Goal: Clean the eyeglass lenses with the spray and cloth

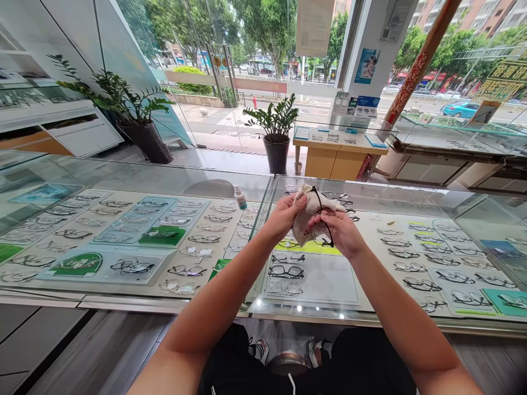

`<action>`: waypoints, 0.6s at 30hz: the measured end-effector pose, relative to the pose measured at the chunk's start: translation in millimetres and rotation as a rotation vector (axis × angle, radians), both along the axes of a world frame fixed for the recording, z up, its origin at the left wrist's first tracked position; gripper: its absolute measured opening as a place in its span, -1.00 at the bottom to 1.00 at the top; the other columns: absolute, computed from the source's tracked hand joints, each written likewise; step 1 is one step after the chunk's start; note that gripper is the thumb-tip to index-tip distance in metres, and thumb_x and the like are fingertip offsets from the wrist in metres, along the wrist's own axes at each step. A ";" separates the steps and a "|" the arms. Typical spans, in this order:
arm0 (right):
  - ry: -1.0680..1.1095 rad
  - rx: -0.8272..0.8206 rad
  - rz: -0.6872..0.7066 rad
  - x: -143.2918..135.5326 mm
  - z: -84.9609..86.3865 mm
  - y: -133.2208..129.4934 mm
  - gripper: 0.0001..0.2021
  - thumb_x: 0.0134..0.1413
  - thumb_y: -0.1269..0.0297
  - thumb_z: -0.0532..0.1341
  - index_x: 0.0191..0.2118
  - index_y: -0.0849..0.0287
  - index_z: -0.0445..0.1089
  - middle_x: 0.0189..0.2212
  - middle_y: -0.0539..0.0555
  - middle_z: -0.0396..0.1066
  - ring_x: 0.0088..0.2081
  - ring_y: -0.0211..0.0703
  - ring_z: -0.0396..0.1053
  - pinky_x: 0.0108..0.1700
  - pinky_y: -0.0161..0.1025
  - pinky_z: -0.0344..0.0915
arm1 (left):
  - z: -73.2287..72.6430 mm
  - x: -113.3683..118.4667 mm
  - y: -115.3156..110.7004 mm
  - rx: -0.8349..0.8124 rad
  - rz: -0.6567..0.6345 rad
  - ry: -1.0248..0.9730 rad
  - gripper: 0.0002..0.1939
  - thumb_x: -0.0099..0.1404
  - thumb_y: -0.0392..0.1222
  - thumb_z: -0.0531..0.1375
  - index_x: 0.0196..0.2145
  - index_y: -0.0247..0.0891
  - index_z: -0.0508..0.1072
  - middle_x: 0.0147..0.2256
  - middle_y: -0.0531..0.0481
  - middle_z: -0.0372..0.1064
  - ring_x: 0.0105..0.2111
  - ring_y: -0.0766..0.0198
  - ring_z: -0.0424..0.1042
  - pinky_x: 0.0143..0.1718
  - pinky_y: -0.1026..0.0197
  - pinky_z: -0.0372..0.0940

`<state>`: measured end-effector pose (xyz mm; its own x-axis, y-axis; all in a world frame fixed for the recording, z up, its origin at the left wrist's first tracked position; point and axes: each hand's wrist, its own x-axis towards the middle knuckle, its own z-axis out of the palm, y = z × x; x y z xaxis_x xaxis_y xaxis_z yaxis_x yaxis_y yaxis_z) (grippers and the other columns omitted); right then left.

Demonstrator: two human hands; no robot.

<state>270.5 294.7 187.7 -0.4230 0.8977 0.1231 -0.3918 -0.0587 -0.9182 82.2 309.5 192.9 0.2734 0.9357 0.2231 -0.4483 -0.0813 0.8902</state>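
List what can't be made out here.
Head view: left hand, some fingers hidden behind the cloth.
Head view: black-rimmed glasses, one lens largely covered by cloth.
Head view: bottle, label text too small.
Head view: blue poster, print too small.

Bare left arm [222, 291] and right arm [405, 304] reach far, converging; left grip [285, 215] and right grip [345, 232] close together, fingers [334, 218] bent.
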 end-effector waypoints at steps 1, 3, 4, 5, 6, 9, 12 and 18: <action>0.008 -0.001 0.003 0.4 0.2 0.4 -0.73 0.07 0.02 0.52 -0.34 0.14 0.65 -0.29 0.11 0.67 -0.17 -0.05 0.57 0.00 -0.10 0.49 | 1.7 -0.9 -1.3 0.012 -0.028 -0.003 -0.49 0.24 0.20 0.50 -0.15 -0.29 0.56 -0.36 -0.02 0.54 -0.45 0.33 0.48 -0.35 0.28 0.38; 0.009 -0.009 0.006 -0.1 -0.1 0.2 -0.71 0.06 0.01 0.53 -0.33 0.14 0.66 -0.27 0.12 0.68 -0.16 -0.05 0.57 0.00 -0.12 0.48 | 5.5 -1.0 -5.3 0.036 -0.069 0.008 -0.49 0.22 0.09 0.53 -0.04 -0.26 0.56 -0.36 0.01 0.53 -0.44 0.35 0.47 -0.32 0.28 0.38; 0.006 -0.017 0.006 -0.9 -0.5 -0.2 -0.70 0.05 -0.01 0.53 -0.32 0.14 0.67 -0.27 0.12 0.68 -0.17 -0.05 0.58 0.00 -0.12 0.48 | 7.1 -0.2 -7.4 0.044 -0.073 0.022 -0.48 0.20 0.05 0.55 -0.02 -0.25 0.54 -0.38 0.03 0.52 -0.46 0.36 0.46 -0.33 0.29 0.37; 0.000 -0.022 0.009 -1.9 -1.1 -1.0 -0.68 0.04 -0.03 0.54 -0.32 0.14 0.67 -0.28 0.13 0.68 -0.17 -0.04 0.58 0.00 -0.11 0.48 | 8.3 0.9 -9.3 0.050 -0.065 0.037 -0.49 0.19 0.03 0.56 -0.03 -0.24 0.53 -0.41 0.06 0.50 -0.49 0.37 0.43 -0.36 0.29 0.35; -0.010 -0.025 0.013 -3.0 -1.7 -2.0 -0.66 0.03 -0.05 0.55 -0.32 0.14 0.67 -0.30 0.12 0.67 -0.18 -0.04 0.58 0.00 -0.10 0.48 | 8.8 2.2 -10.7 0.058 -0.046 0.050 -0.50 0.18 0.02 0.57 -0.07 -0.24 0.51 -0.45 0.08 0.48 -0.52 0.37 0.41 -0.39 0.29 0.33; -0.044 -0.007 0.023 -5.5 -3.0 -5.3 -0.65 0.03 -0.08 0.55 -0.32 0.13 0.66 -0.34 0.09 0.65 -0.19 -0.04 0.58 0.03 -0.08 0.48 | 6.8 5.8 -11.4 0.092 0.020 0.080 -0.55 0.24 0.11 0.52 -0.21 -0.24 0.45 -0.54 0.10 0.43 -0.61 0.38 0.35 -0.50 0.31 0.25; -0.078 0.008 0.031 -5.1 -2.0 -6.8 -0.66 0.04 -0.07 0.55 -0.31 0.12 0.67 -0.32 0.09 0.65 -0.19 -0.03 0.58 0.01 -0.09 0.49 | 3.2 5.8 -7.4 0.117 0.036 0.105 -0.53 0.34 0.24 0.41 -0.28 -0.24 0.45 -0.57 0.09 0.42 -0.65 0.37 0.32 -0.56 0.30 0.20; -0.086 0.018 0.017 1.0 1.3 -0.2 -0.66 0.04 -0.07 0.54 -0.34 0.14 0.68 -0.32 0.11 0.67 -0.25 -0.05 0.57 -0.06 -0.10 0.51 | 4.1 -6.5 1.8 0.139 0.026 0.109 -0.49 0.33 0.28 0.40 -0.32 -0.30 0.55 -0.45 -0.02 0.51 -0.48 0.31 0.46 -0.39 0.27 0.35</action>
<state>271.6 294.4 189.0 -0.4479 0.8883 0.1017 -0.3103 -0.0477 -0.9494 75.7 311.3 197.0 0.2788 0.9051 0.3210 -0.3455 -0.2173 0.9129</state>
